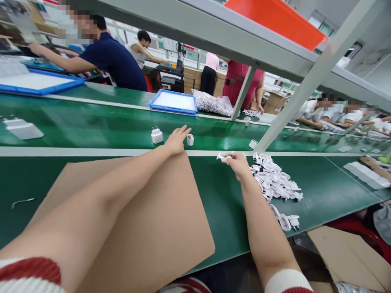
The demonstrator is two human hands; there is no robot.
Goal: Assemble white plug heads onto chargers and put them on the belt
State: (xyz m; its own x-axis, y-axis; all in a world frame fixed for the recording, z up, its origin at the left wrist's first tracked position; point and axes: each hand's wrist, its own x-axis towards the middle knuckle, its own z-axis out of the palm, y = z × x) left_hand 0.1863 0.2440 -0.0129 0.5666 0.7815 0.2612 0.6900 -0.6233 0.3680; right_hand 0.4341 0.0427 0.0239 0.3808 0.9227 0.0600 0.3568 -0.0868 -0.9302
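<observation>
My left hand [178, 139] reaches over the green conveyor belt with its fingers apart. Just right of its fingertips stands a small white charger housing [190, 140], and to its left sits a white plug charger [157, 136] with two pins up. My right hand [237, 163] pinches white plastic charger parts [225, 157] over the pale rail at the belt's near edge. Beside my right forearm lies a heap of white plug parts [275, 179] on the green table. A few more parts [285, 221] lie nearer the front edge.
Brown cardboard [159, 211] lies under my left arm. A slanted metal post [293, 93] rises beyond the heap. Across the belt are a blue-rimmed tray [173, 101], a bag of white parts [212, 103] and several people. Stacked white pieces [366, 175] stand far right.
</observation>
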